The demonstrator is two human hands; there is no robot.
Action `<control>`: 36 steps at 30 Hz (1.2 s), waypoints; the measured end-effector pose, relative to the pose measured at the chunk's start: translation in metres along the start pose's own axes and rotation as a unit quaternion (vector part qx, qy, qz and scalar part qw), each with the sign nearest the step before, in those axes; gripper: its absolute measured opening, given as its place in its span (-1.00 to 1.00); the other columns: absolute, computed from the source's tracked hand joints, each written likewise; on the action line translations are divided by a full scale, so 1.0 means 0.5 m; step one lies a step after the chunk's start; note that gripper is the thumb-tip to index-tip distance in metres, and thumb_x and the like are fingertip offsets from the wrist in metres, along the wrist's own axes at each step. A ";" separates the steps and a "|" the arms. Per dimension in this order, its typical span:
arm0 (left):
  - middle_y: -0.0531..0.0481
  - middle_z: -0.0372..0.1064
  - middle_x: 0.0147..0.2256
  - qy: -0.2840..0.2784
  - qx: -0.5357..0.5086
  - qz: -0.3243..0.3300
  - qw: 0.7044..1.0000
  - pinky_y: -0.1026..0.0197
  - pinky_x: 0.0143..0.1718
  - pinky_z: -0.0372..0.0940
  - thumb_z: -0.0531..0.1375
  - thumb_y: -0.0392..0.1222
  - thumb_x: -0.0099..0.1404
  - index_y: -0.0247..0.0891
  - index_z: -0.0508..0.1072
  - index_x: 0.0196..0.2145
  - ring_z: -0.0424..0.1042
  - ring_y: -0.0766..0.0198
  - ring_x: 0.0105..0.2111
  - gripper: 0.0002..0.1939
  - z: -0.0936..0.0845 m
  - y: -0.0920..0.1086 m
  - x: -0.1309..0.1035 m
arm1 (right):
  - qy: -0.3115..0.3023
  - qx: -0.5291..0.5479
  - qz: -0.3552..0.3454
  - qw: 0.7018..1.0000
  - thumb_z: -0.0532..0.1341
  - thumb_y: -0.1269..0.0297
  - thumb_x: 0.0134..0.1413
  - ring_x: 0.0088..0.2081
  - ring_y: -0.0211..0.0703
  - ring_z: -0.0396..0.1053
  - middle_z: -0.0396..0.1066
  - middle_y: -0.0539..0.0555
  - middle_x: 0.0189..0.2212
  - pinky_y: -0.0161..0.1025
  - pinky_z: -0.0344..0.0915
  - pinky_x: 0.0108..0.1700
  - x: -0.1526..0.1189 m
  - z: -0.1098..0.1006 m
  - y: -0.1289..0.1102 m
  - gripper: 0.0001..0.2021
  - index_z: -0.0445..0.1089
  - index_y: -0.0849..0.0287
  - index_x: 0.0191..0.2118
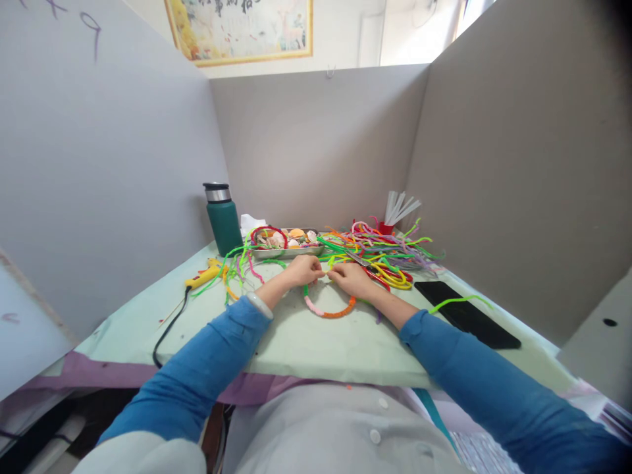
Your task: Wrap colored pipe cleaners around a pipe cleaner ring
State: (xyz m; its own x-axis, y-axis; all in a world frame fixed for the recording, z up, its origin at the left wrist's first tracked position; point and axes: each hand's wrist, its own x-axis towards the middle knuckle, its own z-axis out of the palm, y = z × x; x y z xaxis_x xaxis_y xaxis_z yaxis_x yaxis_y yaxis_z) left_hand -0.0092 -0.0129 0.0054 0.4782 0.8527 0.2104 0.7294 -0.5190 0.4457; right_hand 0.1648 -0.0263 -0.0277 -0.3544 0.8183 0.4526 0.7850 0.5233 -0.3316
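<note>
A ring [339, 315] wrapped in green, pink and orange fuzzy pipe cleaner is at the middle of the table, its coloured arc toward me. At its far side my left hand [302, 270] is closed, thumb and fingers pinching the ring's left part. Facing it, my right hand [348, 279] pinches too, its fingertips almost touching the left ones. A light yellow-green strand shows by the fingertips; its exact path is hidden by the fingers. Behind the right hand lie scissors [359, 259] on a heap of loose pipe cleaners [395, 249].
A metal tray [296, 251] of shells stands at the back, with a red ring [270, 229] over its left end. Left are a green bottle [224, 222] and a yellow glue gun [203, 277] with a black cord. Right are a red cup [386, 229] of glue sticks and a black flat slab [474, 319].
</note>
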 end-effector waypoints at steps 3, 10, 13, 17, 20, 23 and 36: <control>0.03 0.39 -0.59 -0.002 -0.001 0.002 1.000 0.37 -0.56 0.15 0.11 -0.12 0.11 -0.32 0.37 -0.43 0.32 0.37 -0.63 -0.81 0.000 0.000 0.000 | -0.001 0.002 0.002 1.000 0.00 0.19 0.09 -0.50 -0.29 0.21 0.37 0.04 -0.55 -0.35 -0.04 -0.46 0.000 -0.001 -0.001 -0.68 0.39 0.23 -0.49; 0.02 0.40 -0.58 -0.004 0.000 0.003 1.000 0.36 -0.56 0.16 0.11 -0.11 0.11 -0.34 0.39 -0.41 0.33 0.37 -0.62 -0.79 0.000 -0.002 0.001 | 0.001 0.005 0.005 1.000 0.01 0.19 0.09 -0.50 -0.29 0.21 0.36 0.03 -0.56 -0.36 -0.04 -0.47 0.000 -0.001 -0.002 -0.69 0.39 0.23 -0.50; 0.02 0.40 -0.58 -0.006 -0.002 0.003 1.000 0.36 -0.55 0.16 0.11 -0.11 0.12 -0.34 0.39 -0.39 0.33 0.37 -0.62 -0.78 0.001 -0.001 0.000 | 0.000 0.010 0.004 1.000 0.01 0.19 0.09 -0.51 -0.30 0.20 0.37 0.03 -0.55 -0.35 -0.04 -0.47 0.000 -0.002 -0.003 -0.69 0.39 0.22 -0.49; 0.02 0.40 -0.59 -0.006 -0.001 -0.002 1.000 0.36 -0.55 0.16 0.11 -0.10 0.12 -0.33 0.39 -0.39 0.33 0.37 -0.62 -0.78 0.001 0.000 -0.001 | -0.003 0.010 0.004 1.000 0.01 0.20 0.09 -0.50 -0.29 0.21 0.37 0.04 -0.55 -0.35 -0.04 -0.46 0.000 -0.003 -0.003 -0.69 0.39 0.22 -0.49; 0.02 0.40 -0.58 -0.004 0.005 0.002 1.000 0.36 -0.55 0.15 0.11 -0.10 0.12 -0.33 0.39 -0.40 0.33 0.37 -0.62 -0.78 0.000 0.001 -0.001 | 0.002 0.004 0.003 1.000 0.01 0.20 0.08 -0.51 -0.30 0.21 0.37 0.03 -0.56 -0.35 -0.04 -0.47 0.000 -0.003 -0.003 -0.69 0.39 0.23 -0.50; 0.02 0.40 -0.58 -0.003 0.008 0.006 1.000 0.36 -0.55 0.15 0.11 -0.09 0.12 -0.33 0.39 -0.40 0.33 0.36 -0.62 -0.77 0.000 -0.001 0.000 | 0.003 0.000 0.003 1.000 0.01 0.20 0.08 -0.51 -0.30 0.21 0.36 0.03 -0.57 -0.36 -0.05 -0.48 -0.001 -0.004 -0.004 -0.69 0.37 0.23 -0.52; 0.01 0.41 -0.58 -0.003 0.013 0.008 1.000 0.37 -0.55 0.16 0.10 -0.09 0.12 -0.34 0.42 -0.41 0.32 0.37 -0.61 -0.76 0.000 0.000 0.001 | -0.001 -0.006 0.003 1.000 -0.01 0.19 0.09 -0.49 -0.29 0.22 0.37 0.04 -0.54 -0.36 -0.03 -0.46 -0.001 -0.002 -0.001 -0.68 0.37 0.23 -0.50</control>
State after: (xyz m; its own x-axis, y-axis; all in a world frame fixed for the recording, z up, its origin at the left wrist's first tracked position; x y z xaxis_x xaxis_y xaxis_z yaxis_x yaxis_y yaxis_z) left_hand -0.0093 -0.0126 0.0055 0.4927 0.8439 0.2122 0.7339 -0.5340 0.4198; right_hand 0.1649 -0.0274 -0.0268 -0.3509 0.8222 0.4482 0.7933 0.5154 -0.3243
